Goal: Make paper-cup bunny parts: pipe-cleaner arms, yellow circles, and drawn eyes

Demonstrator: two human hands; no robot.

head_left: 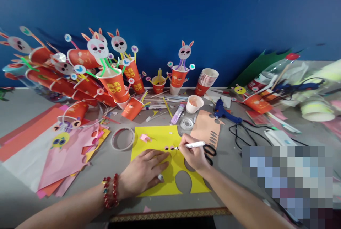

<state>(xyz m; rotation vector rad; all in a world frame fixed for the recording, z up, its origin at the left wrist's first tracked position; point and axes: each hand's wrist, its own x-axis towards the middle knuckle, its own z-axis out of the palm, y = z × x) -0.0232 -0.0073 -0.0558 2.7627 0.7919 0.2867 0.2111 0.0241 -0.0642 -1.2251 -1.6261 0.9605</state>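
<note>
Several sheets of coloured paper (pixel 53 150) fanned out at far left of grey table (pixel 21 193), pink, orange and white, overlapping. Behind them, crowd of red paper cups (pixel 114 85) tipped and stacked, topped with rabbit faces on sticks. Clear tape ring (pixel 122 139) flat on table, just beside left edge of yellow sheet (pixel 157 136). Left hand (pixel 145 172), beaded bracelet at wrist, pressed palm-down on yellow sheet, fingers spread flat, gripping nothing. Yellow sheet at table centre near front edge, rounded cut-out holes in lower right portion, two small dark ovals drawn near upper middle. Right hand (pixel 193 156) closed around white marker (pixel 190 145), tip touching yellow sheet beside dark ovals. Hands apart, near each other. Black-handled scissors (pixel 210 150) just right of right hand, partly hidden by it. Peach sheet (pixel 206 127) with cut-outs behind scissors. Blue glue gun (pixel 225 113) further right, cable trailing. Blurred patch at lower right, contents unreadable.
</note>
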